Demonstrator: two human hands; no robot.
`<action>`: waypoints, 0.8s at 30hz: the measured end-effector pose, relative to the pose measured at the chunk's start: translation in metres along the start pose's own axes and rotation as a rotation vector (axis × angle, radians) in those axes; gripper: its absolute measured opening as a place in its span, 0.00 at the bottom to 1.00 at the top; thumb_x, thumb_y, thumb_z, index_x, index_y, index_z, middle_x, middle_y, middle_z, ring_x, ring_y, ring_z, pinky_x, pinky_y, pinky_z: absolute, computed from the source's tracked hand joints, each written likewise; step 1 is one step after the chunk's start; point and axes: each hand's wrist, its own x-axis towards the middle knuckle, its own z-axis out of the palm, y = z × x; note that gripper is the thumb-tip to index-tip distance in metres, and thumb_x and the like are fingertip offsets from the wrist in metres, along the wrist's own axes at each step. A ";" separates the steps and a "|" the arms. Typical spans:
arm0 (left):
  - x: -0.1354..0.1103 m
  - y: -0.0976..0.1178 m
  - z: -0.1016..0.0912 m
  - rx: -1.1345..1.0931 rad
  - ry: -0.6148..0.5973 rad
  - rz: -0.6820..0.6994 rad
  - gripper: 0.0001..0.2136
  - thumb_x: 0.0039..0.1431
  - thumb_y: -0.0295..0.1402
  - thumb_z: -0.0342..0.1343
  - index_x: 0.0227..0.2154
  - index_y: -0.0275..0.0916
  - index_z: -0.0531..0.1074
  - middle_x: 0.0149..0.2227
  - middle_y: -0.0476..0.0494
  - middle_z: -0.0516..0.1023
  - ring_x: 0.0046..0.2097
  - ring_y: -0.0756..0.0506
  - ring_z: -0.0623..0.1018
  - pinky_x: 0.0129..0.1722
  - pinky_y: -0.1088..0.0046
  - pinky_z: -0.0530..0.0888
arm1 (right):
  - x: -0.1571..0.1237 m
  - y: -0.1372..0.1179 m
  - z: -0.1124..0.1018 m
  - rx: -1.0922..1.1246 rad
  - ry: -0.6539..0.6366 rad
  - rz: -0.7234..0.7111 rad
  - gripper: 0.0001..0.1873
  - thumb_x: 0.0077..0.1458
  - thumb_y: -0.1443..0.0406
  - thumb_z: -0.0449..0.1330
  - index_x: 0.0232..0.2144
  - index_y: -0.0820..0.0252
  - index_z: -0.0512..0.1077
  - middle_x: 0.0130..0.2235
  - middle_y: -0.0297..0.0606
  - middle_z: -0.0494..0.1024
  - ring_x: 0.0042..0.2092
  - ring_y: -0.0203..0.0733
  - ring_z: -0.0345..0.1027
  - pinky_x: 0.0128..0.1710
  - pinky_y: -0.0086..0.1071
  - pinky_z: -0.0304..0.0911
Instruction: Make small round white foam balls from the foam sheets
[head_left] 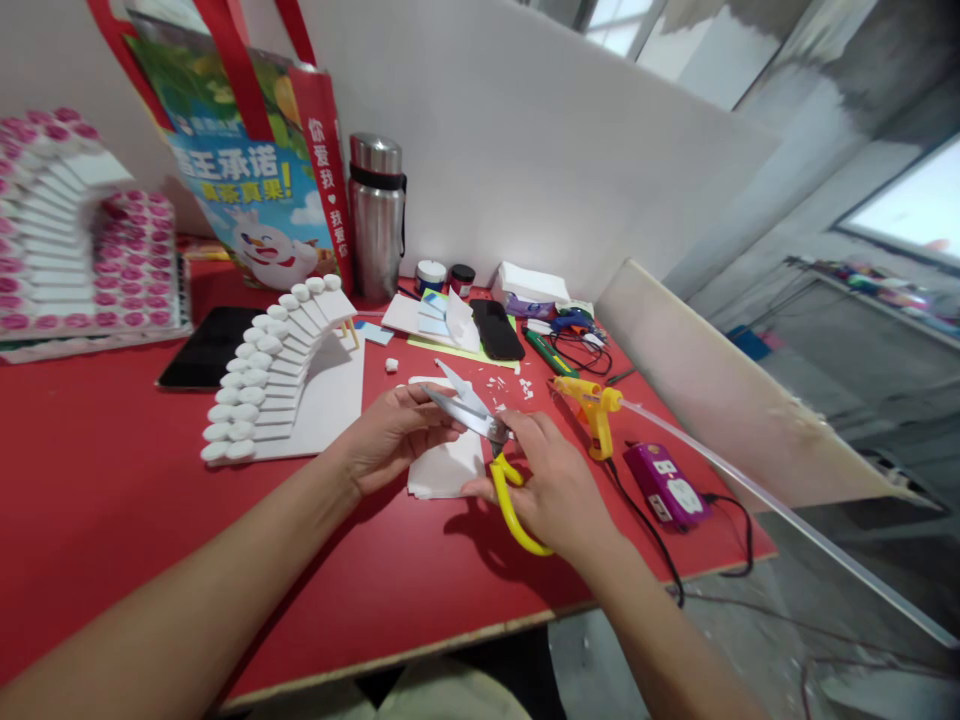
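Observation:
A pair of scissors (466, 412) with yellow handles is in my right hand (559, 482), blades apart and pointing up and left. My left hand (394, 435) is closed near the lower blade, its fingertips against or just behind it; whatever they pinch is hidden. Under both hands lies a stack of white paper (448, 472). Small white scraps (526, 388) are scattered just beyond the scissors. Left of my left hand stands a curved white model staircase (281, 375) edged with white round pieces, on a white board (330, 400).
At right are a yellow glue gun (592, 408) with a long clear stick and a purple power socket (666, 485). Behind lie a black phone (497, 332) and a green cutter (550, 352). A steel flask (376, 220), a printed bag (255, 170) and a pink-flowered model (135, 255) stand further back.

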 end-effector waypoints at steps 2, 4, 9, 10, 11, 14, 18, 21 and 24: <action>0.000 0.000 -0.001 0.015 -0.037 0.012 0.11 0.45 0.20 0.72 0.32 0.33 0.81 0.30 0.44 0.84 0.30 0.50 0.83 0.34 0.80 0.81 | -0.001 0.001 0.001 -0.025 0.011 -0.001 0.34 0.58 0.45 0.65 0.56 0.63 0.68 0.44 0.51 0.77 0.41 0.54 0.76 0.39 0.43 0.73; 0.001 0.000 -0.002 0.039 -0.059 0.013 0.10 0.46 0.21 0.72 0.32 0.32 0.81 0.30 0.45 0.84 0.30 0.51 0.82 0.35 0.81 0.81 | -0.002 0.000 0.003 -0.043 0.018 -0.001 0.33 0.60 0.46 0.64 0.56 0.64 0.68 0.44 0.51 0.78 0.40 0.53 0.76 0.38 0.42 0.72; 0.000 0.001 -0.004 0.065 -0.033 -0.018 0.08 0.50 0.23 0.71 0.34 0.31 0.81 0.32 0.42 0.84 0.31 0.51 0.82 0.35 0.81 0.81 | -0.001 -0.005 0.003 0.109 0.032 0.101 0.22 0.64 0.50 0.61 0.49 0.61 0.72 0.35 0.43 0.80 0.32 0.45 0.73 0.34 0.36 0.69; 0.000 0.002 -0.003 0.059 -0.025 -0.019 0.08 0.51 0.23 0.71 0.34 0.31 0.81 0.33 0.41 0.84 0.32 0.51 0.83 0.35 0.81 0.81 | 0.000 -0.005 0.001 0.154 0.019 0.172 0.20 0.64 0.50 0.61 0.47 0.59 0.73 0.32 0.40 0.79 0.30 0.44 0.72 0.32 0.35 0.68; 0.000 0.002 -0.003 0.053 -0.016 -0.020 0.07 0.52 0.23 0.70 0.35 0.31 0.81 0.34 0.41 0.85 0.33 0.50 0.83 0.36 0.81 0.81 | 0.002 -0.004 0.000 0.179 0.000 0.256 0.19 0.63 0.50 0.61 0.46 0.58 0.73 0.30 0.37 0.78 0.29 0.43 0.71 0.31 0.34 0.66; -0.001 0.003 -0.002 0.030 0.012 -0.029 0.09 0.50 0.21 0.70 0.36 0.31 0.82 0.37 0.39 0.85 0.35 0.49 0.84 0.37 0.80 0.82 | 0.009 0.008 -0.004 0.079 -0.065 0.465 0.20 0.61 0.52 0.64 0.49 0.58 0.73 0.30 0.36 0.79 0.29 0.44 0.73 0.31 0.33 0.64; -0.002 0.005 -0.001 0.018 0.011 -0.013 0.12 0.46 0.21 0.72 0.36 0.33 0.82 0.37 0.41 0.85 0.36 0.49 0.84 0.38 0.80 0.82 | 0.013 0.031 0.001 -0.197 -0.194 0.547 0.20 0.60 0.61 0.63 0.53 0.63 0.73 0.40 0.48 0.81 0.41 0.53 0.77 0.39 0.37 0.65; -0.003 0.004 -0.001 0.073 -0.006 0.010 0.13 0.44 0.23 0.74 0.35 0.35 0.83 0.36 0.43 0.85 0.36 0.49 0.84 0.40 0.79 0.81 | 0.011 0.041 0.005 -0.293 -0.269 0.560 0.21 0.63 0.61 0.60 0.55 0.66 0.72 0.43 0.53 0.80 0.43 0.56 0.77 0.41 0.39 0.65; -0.003 0.002 -0.001 0.167 -0.003 0.066 0.14 0.42 0.26 0.76 0.35 0.37 0.84 0.35 0.44 0.85 0.36 0.49 0.84 0.41 0.75 0.81 | 0.010 0.042 0.005 -0.374 -0.274 0.481 0.20 0.64 0.61 0.58 0.54 0.66 0.73 0.44 0.55 0.78 0.43 0.57 0.75 0.44 0.43 0.65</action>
